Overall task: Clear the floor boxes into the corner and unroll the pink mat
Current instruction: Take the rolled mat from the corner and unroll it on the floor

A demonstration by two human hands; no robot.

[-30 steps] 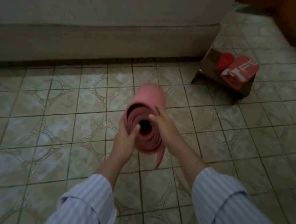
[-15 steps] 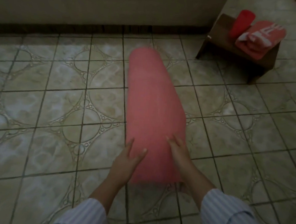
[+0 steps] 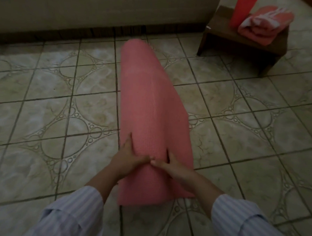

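Hands meet on the rolled pink mat (image 3: 148, 106), now lying along the tiled floor (image 3: 42, 111).
Since 0.5 s ago, left hand (image 3: 129, 157) and right hand (image 3: 172, 167) have closed together, gripping the roll's near end; its loose flap opens rightward beyond the grip.

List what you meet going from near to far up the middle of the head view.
Striped sleeves → hands gripping the roll → pink mat → dark baseboard → pale wall.
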